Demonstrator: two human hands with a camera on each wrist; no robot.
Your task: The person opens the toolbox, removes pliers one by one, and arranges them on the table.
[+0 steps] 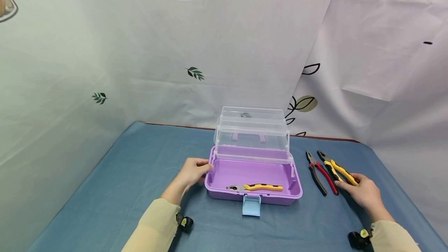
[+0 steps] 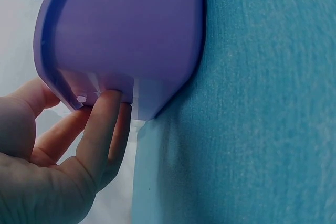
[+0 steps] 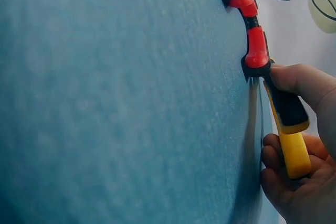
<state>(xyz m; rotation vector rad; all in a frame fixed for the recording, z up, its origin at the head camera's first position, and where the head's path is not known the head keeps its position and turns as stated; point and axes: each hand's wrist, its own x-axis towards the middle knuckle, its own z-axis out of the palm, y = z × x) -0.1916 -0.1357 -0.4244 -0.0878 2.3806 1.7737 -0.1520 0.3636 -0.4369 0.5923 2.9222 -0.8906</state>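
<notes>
My left hand grips the left end of a purple toolbox, thumb over the rim and fingers against the outer wall. The box's clear lid stands raised at the back. Inside, along the front wall, lies a pair of yellow-handled pliers. To the right of the box, my right hand holds yellow-and-black pliers by the handles, their head pointing away from me. Just left of them, red-and-black pliers lie on the cloth with their handles spread.
A light-blue latch hangs down at the box's front. Blue cloth covers the table. White printed fabric forms the back and sides. Each wrist wears a small black camera, such as the one on the left.
</notes>
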